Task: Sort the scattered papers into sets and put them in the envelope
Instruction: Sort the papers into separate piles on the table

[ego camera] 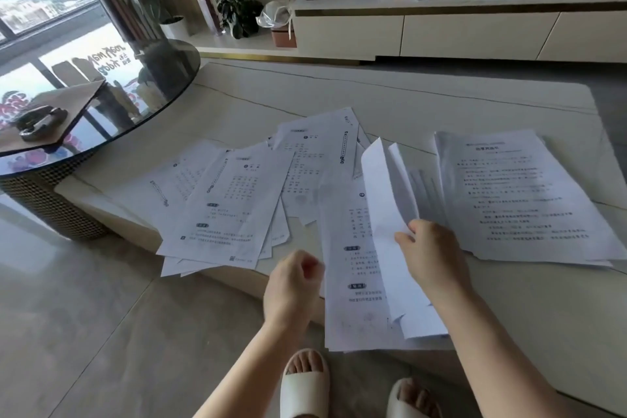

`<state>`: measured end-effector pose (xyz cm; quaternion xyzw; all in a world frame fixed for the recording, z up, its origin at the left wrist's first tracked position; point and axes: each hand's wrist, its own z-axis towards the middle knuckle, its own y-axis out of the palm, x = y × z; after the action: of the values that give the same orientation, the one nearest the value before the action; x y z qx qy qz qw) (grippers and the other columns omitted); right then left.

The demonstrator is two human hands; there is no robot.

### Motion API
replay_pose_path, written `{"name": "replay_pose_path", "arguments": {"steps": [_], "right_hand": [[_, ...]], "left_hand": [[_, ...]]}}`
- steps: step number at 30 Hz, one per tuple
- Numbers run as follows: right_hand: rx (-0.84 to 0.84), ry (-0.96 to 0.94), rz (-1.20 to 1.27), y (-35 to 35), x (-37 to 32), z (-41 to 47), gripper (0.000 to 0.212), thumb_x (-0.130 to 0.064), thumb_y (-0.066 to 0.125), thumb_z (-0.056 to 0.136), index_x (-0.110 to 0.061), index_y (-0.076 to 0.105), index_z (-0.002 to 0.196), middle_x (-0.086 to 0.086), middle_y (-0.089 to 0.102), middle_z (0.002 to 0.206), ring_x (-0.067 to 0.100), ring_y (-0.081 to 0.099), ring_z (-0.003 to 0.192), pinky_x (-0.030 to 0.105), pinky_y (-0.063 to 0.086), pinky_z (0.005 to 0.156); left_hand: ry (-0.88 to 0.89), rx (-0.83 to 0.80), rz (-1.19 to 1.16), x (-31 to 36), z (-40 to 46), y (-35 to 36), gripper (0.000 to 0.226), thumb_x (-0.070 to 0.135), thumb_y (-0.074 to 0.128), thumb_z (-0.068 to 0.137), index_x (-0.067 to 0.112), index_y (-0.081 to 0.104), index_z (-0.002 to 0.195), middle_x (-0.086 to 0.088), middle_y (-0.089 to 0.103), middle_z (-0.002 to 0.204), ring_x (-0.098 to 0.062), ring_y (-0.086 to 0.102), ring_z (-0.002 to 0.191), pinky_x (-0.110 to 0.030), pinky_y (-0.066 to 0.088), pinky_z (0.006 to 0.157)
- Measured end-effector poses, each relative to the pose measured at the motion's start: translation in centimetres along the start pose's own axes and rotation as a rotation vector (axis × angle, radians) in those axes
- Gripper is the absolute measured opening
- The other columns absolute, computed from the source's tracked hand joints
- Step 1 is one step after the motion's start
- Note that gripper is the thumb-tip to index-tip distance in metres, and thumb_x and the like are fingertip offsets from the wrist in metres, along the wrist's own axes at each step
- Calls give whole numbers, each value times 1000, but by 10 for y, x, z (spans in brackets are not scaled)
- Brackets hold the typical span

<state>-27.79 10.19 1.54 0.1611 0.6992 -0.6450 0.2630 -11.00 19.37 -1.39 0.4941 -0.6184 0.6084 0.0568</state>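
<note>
Printed white papers lie scattered on a low pale stone table [441,92]. A loose fan of sheets [230,200] covers the left and middle. A neater stack [522,193] sits at the right. My right hand [431,254] pinches the edge of a few lifted sheets [386,214], tilted up over another pile [353,282] at the table's front edge. My left hand [293,285] hovers just left of that pile, fingers curled and holding nothing. No envelope is visible.
A round glass table [163,92] with a dark object on a wooden board stands at the left, overlapping the low table's corner. A cluttered white cabinet [458,30] runs along the back. My slippered feet [305,383] are on the tiled floor below.
</note>
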Motion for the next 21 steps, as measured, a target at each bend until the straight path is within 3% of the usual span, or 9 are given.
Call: {"name": "replay_pose_path", "arguments": {"steps": [2, 4, 6, 9, 15, 18, 21], "right_hand": [[28, 0, -6, -1, 4, 2, 46, -12, 56, 87, -12, 20, 58, 4, 25, 51, 26, 21, 55, 30, 15, 47], [24, -20, -36, 0, 4, 0, 46, -15, 58, 87, -12, 22, 58, 3, 28, 50, 23, 23, 51, 28, 17, 46], [19, -41, -49, 2, 2, -2, 46, -17, 58, 88, -12, 23, 58, 2, 30, 50, 20, 24, 48, 27, 18, 45], [16, -56, -40, 2, 2, -4, 45, -18, 58, 88, -12, 24, 58, 2, 29, 50, 19, 23, 48, 27, 18, 46], [12, -70, 17, 0, 3, -6, 48, -18, 60, 88, -13, 22, 58, 1, 25, 49, 20, 22, 50, 28, 17, 47], [8, -92, 9, 0, -1, -9, 49, -18, 59, 88, -13, 22, 57, 1, 25, 49, 18, 21, 48, 28, 17, 47], [29, -84, -13, 0, -5, -12, 47, -14, 54, 89, -12, 21, 57, 2, 23, 49, 21, 20, 49, 28, 15, 47]], "left_hand": [[-146, -53, 46, -18, -9, 1, 26, 43, 68, 81, 18, 61, 82, 5, 65, 81, -16, 64, 75, -32, 53, 64], [-292, -210, -227, -27, -20, 10, 30, 37, 76, 76, 12, 62, 86, -3, 69, 83, -19, 70, 70, -35, 59, 60], [-355, -233, -398, -33, -24, 21, 33, 22, 82, 72, 10, 59, 93, -8, 69, 91, -22, 71, 75, -38, 60, 65], [-326, -170, -457, -36, -24, 26, 35, 15, 83, 69, 11, 58, 94, -11, 68, 95, -24, 70, 82, -45, 59, 72], [-176, -68, -434, -39, -31, 13, 32, 14, 78, 77, 20, 56, 99, 0, 72, 85, -15, 70, 79, -35, 60, 70], [-95, -54, -313, -37, -28, 7, 26, 16, 72, 83, 23, 55, 101, 4, 71, 86, -10, 66, 81, -18, 53, 65], [-72, 25, -209, -31, -29, 2, 10, 19, 65, 87, 26, 57, 87, 8, 68, 86, -8, 62, 77, -7, 43, 53]]}}
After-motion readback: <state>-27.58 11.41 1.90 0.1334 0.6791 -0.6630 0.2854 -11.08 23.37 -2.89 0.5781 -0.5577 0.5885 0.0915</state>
